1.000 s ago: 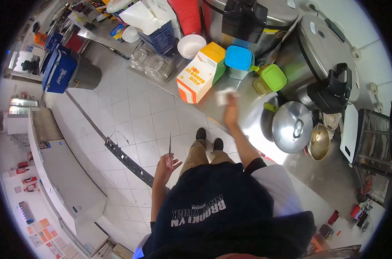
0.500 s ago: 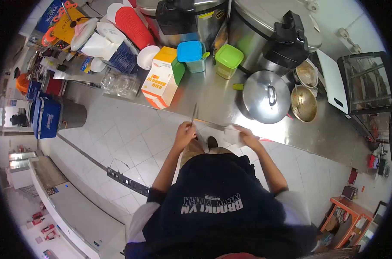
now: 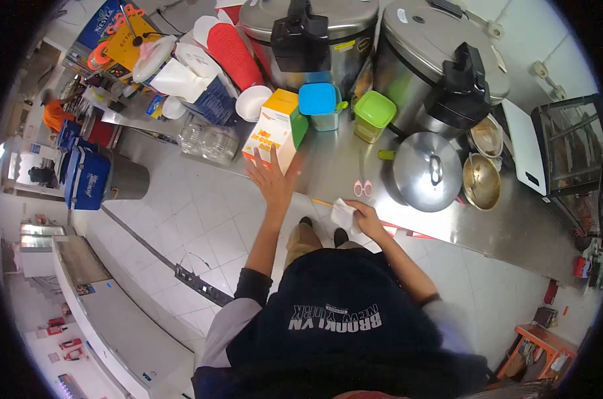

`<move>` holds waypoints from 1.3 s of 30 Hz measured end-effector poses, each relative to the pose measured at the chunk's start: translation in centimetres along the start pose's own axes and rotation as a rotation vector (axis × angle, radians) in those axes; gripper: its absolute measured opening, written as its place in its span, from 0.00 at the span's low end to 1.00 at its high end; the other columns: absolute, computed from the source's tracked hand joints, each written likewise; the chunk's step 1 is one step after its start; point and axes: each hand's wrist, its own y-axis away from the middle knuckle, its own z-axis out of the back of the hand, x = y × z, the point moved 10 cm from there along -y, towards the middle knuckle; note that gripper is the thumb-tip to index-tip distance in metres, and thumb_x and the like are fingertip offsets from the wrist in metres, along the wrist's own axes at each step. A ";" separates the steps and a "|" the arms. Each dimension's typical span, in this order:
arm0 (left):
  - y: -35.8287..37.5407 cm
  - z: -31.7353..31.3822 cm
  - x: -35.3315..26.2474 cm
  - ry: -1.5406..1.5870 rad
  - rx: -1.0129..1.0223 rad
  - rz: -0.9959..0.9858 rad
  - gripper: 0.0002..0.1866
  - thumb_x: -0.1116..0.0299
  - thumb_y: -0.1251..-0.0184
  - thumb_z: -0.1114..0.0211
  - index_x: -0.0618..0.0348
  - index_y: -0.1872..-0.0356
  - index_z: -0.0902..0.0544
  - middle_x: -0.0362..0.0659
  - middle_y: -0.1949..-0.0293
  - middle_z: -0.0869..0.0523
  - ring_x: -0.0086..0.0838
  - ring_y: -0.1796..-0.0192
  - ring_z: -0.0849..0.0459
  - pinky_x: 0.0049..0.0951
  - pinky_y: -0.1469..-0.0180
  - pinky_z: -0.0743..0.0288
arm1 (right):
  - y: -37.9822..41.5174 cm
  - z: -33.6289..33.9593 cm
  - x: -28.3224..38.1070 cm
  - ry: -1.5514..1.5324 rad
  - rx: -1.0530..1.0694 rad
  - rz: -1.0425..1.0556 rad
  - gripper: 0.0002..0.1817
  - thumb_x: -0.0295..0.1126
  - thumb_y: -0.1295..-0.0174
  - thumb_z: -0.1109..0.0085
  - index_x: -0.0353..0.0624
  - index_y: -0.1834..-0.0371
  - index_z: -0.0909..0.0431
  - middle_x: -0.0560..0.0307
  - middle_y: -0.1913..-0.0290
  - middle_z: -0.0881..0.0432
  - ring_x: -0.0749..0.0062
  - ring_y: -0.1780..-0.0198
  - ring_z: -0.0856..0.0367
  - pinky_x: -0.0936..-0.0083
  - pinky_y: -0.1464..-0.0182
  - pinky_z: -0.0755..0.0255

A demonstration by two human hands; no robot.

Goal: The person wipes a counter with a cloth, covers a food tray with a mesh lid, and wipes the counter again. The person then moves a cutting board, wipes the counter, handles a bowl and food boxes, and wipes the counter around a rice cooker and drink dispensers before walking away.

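My left hand (image 3: 273, 181) reaches over the counter with its fingers spread. Its fingertips overlap the lower end of a white, orange and yellow carton (image 3: 271, 138) printed with "joy in every bite". At the counter's front edge, my right hand (image 3: 368, 219) is closed on a crumpled white tissue (image 3: 343, 215). Between the hands and a little farther back, pink-handled scissors (image 3: 362, 189) lie on the steel counter (image 3: 328, 170), blades pointing away from me.
Blue-lidded (image 3: 319, 100) and green-lidded tubs (image 3: 374, 110) stand behind the scissors. To the right sit a lidded pot (image 3: 426, 171) and metal bowls (image 3: 482, 182). Large cookers (image 3: 441, 40) line the back. Clear plastic containers (image 3: 208, 139) stand left of the carton.
The scissors have gone from my left hand to the countertop. That hand has moved forward and left to the carton, fingers now spread. My right hand still grips the tissue.
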 end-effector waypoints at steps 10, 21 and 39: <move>-4.4 -5.7 11.2 0.153 0.384 0.090 0.50 0.62 0.62 0.27 0.42 0.33 0.45 0.55 0.34 0.51 0.56 0.38 0.38 0.45 0.43 0.33 | -17.9 -2.3 6.3 0.401 -0.538 0.394 0.30 0.09 0.57 0.55 0.38 0.45 0.31 0.43 0.44 0.30 0.46 0.43 0.33 0.64 0.42 0.35; -5.3 -10.3 18.8 1.158 0.398 0.441 0.51 0.49 0.50 0.31 0.54 0.32 0.54 0.54 0.40 0.38 0.42 0.40 0.32 0.43 0.44 0.32 | -19.6 -12.6 2.0 0.495 -0.507 0.388 0.25 0.15 0.52 0.57 0.34 0.46 0.31 0.42 0.45 0.30 0.53 0.39 0.36 0.66 0.37 0.41; -0.5 -16.3 18.1 1.167 1.293 1.035 0.39 0.41 0.61 0.30 0.51 0.47 0.29 0.41 0.50 0.27 0.29 0.50 0.29 0.38 0.50 0.37 | -16.3 -14.1 2.3 0.433 -0.425 0.159 0.26 0.11 0.54 0.59 0.37 0.49 0.29 0.39 0.43 0.32 0.47 0.35 0.42 0.61 0.35 0.44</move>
